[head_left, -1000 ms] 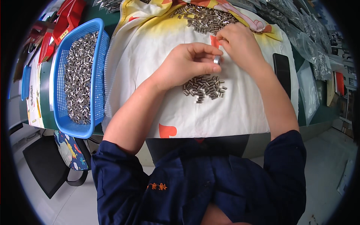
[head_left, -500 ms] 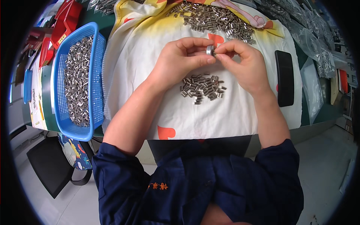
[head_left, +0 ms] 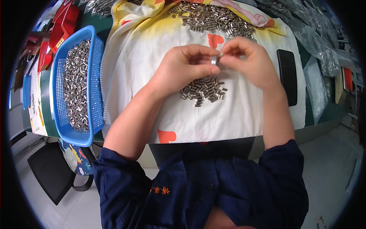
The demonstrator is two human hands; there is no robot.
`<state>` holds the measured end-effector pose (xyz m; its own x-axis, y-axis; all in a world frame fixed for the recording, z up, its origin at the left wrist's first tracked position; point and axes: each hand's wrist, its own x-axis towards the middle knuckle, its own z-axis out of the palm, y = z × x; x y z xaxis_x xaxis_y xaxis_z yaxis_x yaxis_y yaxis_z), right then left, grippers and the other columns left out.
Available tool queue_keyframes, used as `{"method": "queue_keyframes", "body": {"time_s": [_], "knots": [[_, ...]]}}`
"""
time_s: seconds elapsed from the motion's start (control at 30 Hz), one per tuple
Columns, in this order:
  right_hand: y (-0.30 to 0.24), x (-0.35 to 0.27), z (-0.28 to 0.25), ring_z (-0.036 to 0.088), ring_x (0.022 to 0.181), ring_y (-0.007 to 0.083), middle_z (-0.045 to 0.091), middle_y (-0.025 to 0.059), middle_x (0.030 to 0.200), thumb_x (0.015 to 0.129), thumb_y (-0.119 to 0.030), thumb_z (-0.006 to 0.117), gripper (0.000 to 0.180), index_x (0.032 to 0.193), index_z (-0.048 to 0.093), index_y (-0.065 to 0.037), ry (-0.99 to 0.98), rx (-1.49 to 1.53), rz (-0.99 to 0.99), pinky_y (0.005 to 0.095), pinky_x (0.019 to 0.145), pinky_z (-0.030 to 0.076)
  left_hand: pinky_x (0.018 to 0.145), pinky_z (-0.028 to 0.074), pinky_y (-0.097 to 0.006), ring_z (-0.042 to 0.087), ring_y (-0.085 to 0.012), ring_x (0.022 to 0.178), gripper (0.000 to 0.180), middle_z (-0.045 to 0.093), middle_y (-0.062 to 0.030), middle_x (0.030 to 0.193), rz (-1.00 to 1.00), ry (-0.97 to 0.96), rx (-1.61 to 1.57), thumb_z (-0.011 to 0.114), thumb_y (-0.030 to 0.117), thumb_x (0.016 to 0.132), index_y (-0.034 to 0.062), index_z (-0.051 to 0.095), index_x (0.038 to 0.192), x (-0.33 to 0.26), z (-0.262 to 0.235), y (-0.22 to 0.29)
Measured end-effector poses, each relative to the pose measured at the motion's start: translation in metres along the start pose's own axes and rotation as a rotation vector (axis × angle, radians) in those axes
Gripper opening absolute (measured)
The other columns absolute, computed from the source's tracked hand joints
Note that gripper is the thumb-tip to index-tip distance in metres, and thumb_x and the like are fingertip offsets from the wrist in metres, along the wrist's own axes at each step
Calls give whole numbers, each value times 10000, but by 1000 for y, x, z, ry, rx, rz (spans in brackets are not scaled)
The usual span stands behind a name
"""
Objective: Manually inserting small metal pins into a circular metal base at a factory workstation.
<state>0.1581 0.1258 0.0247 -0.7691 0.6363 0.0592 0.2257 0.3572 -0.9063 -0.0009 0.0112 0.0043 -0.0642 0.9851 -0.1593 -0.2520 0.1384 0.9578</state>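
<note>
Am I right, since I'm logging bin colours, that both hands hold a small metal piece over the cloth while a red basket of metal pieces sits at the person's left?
Not quite: the basket is blue, not red, as the head view shows. The rest stands: the left hand and right hand hold a small metal piece over the cloth.

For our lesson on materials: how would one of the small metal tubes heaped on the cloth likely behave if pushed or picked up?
The tubes look like short shiny metal cylinders, so one would probably roll if nudged, though the soft cloth may slow it. Each seems rigid and light. The smooth surface could be slippery: the left hand and right hand pinch one with fingertips.
</note>
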Motion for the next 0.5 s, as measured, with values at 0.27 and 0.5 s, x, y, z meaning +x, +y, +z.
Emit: {"method": "queue_keyframes", "body": {"time_s": [0.27,0.5], "knots": [[21,28,-11,560,761,262,597,94,762,766,-140,576,114,813,640,-58,116,-719,-100,346,705,452,776,490,-224,591,-99,860,339,622,-64,967,-45,-130,93,646,-24,756,-29,558,1084,-1,-2,2],[14,18,0,553,752,243,593,81,734,742,-102,595,65,772,632,-59,213,-773,-231,344,701,452,760,480,-205,576,-71,830,326,621,-35,922,-4,-61,-52,682,65,759,-17,580,1059,2,-3,1]]}}
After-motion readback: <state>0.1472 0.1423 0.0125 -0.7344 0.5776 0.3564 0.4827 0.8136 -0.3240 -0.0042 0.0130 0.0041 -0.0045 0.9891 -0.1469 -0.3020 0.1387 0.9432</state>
